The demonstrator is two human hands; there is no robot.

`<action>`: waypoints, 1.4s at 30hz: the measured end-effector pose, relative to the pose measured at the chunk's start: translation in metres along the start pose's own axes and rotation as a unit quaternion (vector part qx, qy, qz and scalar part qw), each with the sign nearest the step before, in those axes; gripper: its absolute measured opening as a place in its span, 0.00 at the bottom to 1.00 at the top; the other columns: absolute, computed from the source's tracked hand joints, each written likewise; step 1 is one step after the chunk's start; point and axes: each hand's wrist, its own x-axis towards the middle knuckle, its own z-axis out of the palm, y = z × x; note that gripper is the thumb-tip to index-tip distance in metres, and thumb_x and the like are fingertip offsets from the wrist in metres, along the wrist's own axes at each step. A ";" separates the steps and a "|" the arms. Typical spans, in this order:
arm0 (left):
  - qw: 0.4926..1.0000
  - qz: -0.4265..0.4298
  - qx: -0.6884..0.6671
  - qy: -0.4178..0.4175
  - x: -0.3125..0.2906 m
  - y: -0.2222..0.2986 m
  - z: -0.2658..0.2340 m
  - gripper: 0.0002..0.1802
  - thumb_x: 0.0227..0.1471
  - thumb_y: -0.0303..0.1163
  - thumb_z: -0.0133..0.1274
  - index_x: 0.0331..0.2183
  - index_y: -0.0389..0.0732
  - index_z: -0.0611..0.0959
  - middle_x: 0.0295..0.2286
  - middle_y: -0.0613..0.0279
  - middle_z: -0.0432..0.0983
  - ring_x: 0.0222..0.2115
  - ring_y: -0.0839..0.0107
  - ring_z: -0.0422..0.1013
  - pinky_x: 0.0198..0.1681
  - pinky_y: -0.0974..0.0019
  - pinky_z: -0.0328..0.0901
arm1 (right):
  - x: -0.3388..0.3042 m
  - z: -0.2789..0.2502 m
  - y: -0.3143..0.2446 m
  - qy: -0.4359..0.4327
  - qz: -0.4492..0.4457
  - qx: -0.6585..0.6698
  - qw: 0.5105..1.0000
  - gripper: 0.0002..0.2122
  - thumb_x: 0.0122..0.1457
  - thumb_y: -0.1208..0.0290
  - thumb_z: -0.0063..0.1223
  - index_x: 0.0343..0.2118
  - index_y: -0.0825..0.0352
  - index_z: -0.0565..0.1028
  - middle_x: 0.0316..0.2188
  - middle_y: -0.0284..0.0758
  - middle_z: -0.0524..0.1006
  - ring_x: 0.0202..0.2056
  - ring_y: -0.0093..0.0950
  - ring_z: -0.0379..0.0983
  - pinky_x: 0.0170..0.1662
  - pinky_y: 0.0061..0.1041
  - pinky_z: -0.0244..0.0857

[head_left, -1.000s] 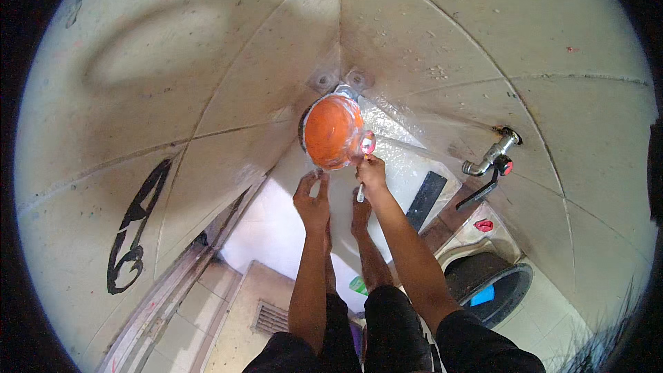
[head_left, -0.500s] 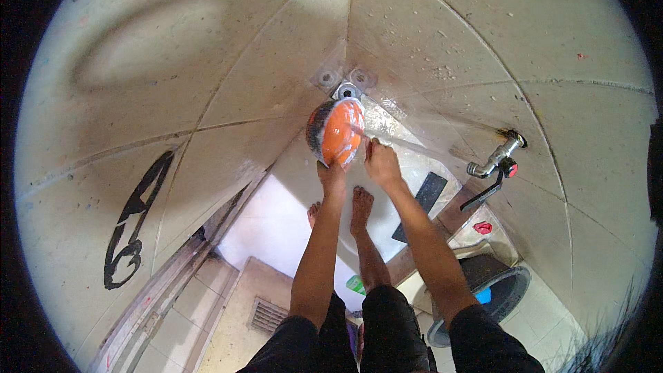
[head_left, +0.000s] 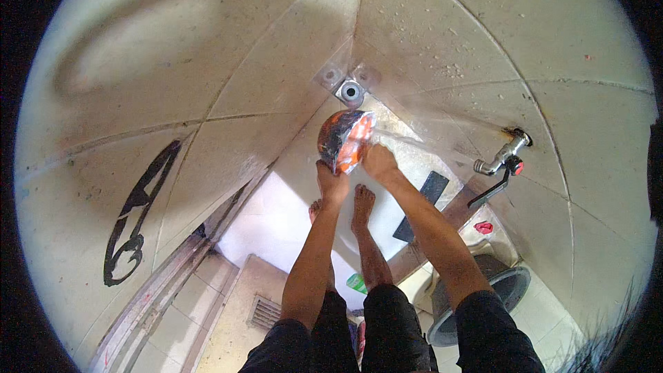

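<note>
A rounded orange-and-black thing (head_left: 340, 139) with white streaks, like suds, is held out ahead of me above the pale floor; its exact kind I cannot make out. My left hand (head_left: 333, 183) grips its lower edge. Beside its right edge my right hand (head_left: 379, 162) is closed, its fingertips hidden, so what it holds does not show. The thing is tilted, with its dark side to the left and an orange, white-streaked face to the right. Below my hands my bare feet (head_left: 362, 206) stand on the floor.
A metal tap (head_left: 503, 154) with a black lever sticks out of the right wall. Under it are a dark bucket (head_left: 514, 283), a small red thing (head_left: 483, 228) and a flat black slab (head_left: 421, 207). A round drain fitting (head_left: 351, 92) lies in the corner. A grate (head_left: 264, 313) is at lower left.
The orange-and-black thing has turned, showing more of its dark side and less orange. It and both hands shifted slightly right in the picture. My right hand came closer to its edge.
</note>
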 end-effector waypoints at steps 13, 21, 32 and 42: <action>0.991 0.039 -0.123 -0.034 0.013 -0.021 -0.026 0.14 0.42 0.23 0.48 0.34 0.33 0.67 0.29 0.52 0.70 0.31 0.64 0.67 0.36 0.64 0.62 | -0.013 -0.044 -0.033 0.030 -0.006 0.110 0.993 0.14 0.50 0.67 0.40 0.28 0.75 0.72 0.24 0.55 0.73 0.29 0.46 0.72 0.33 0.45 0.66; 0.984 0.065 -0.155 -0.053 0.014 -0.010 -0.012 0.16 0.44 0.22 0.45 0.39 0.32 0.67 0.33 0.53 0.68 0.37 0.66 0.65 0.41 0.68 0.60 | -0.002 -0.022 -0.020 -0.001 0.069 0.181 0.981 0.15 0.51 0.64 0.42 0.36 0.71 0.68 0.26 0.52 0.73 0.33 0.46 0.71 0.36 0.42 0.66; 0.970 0.044 -0.229 -0.068 0.017 0.012 -0.021 0.16 0.45 0.22 0.44 0.40 0.32 0.67 0.35 0.53 0.68 0.37 0.66 0.65 0.43 0.66 0.59 | -0.028 0.009 -0.031 0.036 -0.023 0.216 0.976 0.13 0.50 0.66 0.43 0.26 0.74 0.72 0.28 0.57 0.71 0.33 0.51 0.69 0.39 0.42 0.63; 0.951 0.064 -0.300 -0.035 0.027 -0.008 -0.006 0.14 0.49 0.23 0.41 0.40 0.32 0.68 0.36 0.57 0.70 0.37 0.69 0.66 0.42 0.68 0.60 | -0.022 -0.009 -0.034 0.016 0.062 0.298 0.952 0.20 0.58 0.60 0.34 0.27 0.74 0.72 0.25 0.56 0.71 0.33 0.51 0.69 0.36 0.41 0.63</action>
